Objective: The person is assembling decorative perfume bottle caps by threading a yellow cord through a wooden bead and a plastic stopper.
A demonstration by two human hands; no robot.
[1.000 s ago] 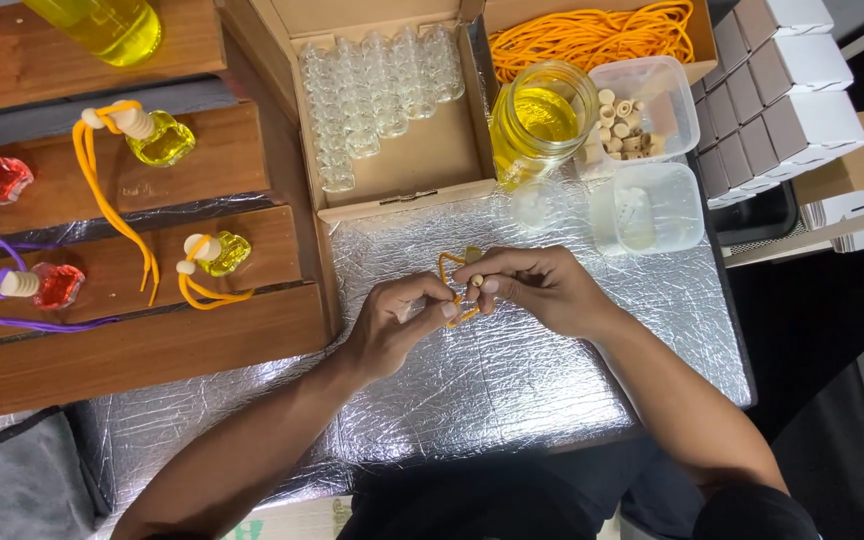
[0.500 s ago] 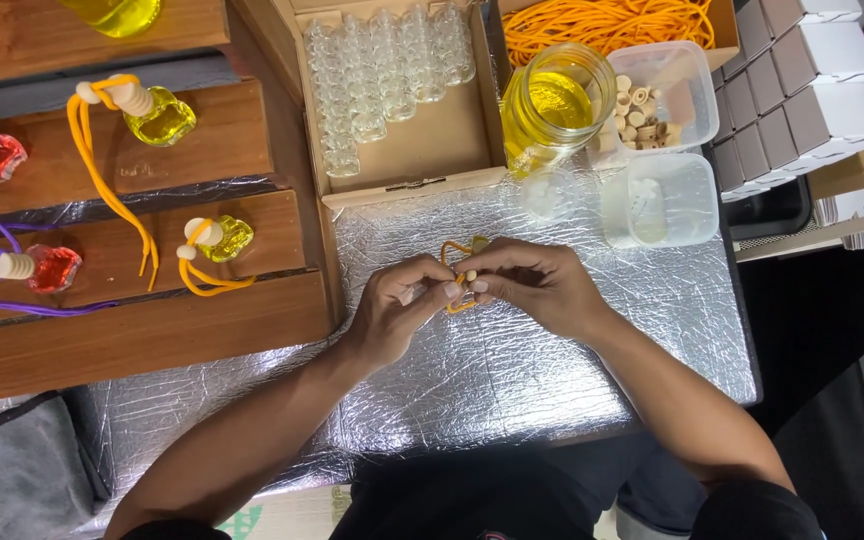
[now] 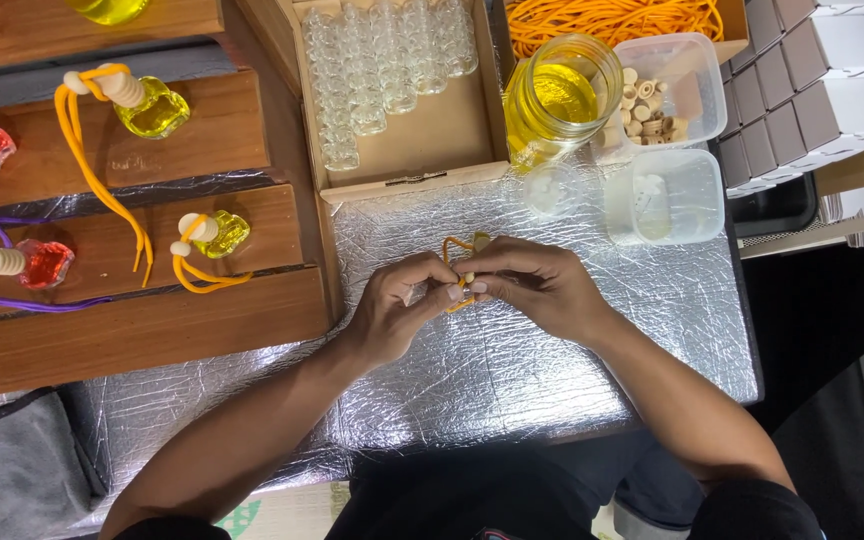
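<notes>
Over the middle of the foil-covered surface (image 3: 572, 380), the left hand (image 3: 397, 310) and right hand (image 3: 537, 285) meet fingertip to fingertip, each grip pinched shut on a small bottle with an orange cord (image 3: 460, 262) looping out at 12 o'clock; the bottle itself is mostly hidden. At 12 o'clock stands a jar of yellow liquid (image 3: 557, 95), with a cardboard box of empty glass bottles (image 3: 382, 70) at 11. Wooden steps (image 3: 132, 310) at 9 o'clock carry finished yellow and red bottles.

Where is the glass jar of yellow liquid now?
The glass jar of yellow liquid stands upper centre-right, between the cardboard box of small bottles and the clear plastic tub of beads.
</notes>
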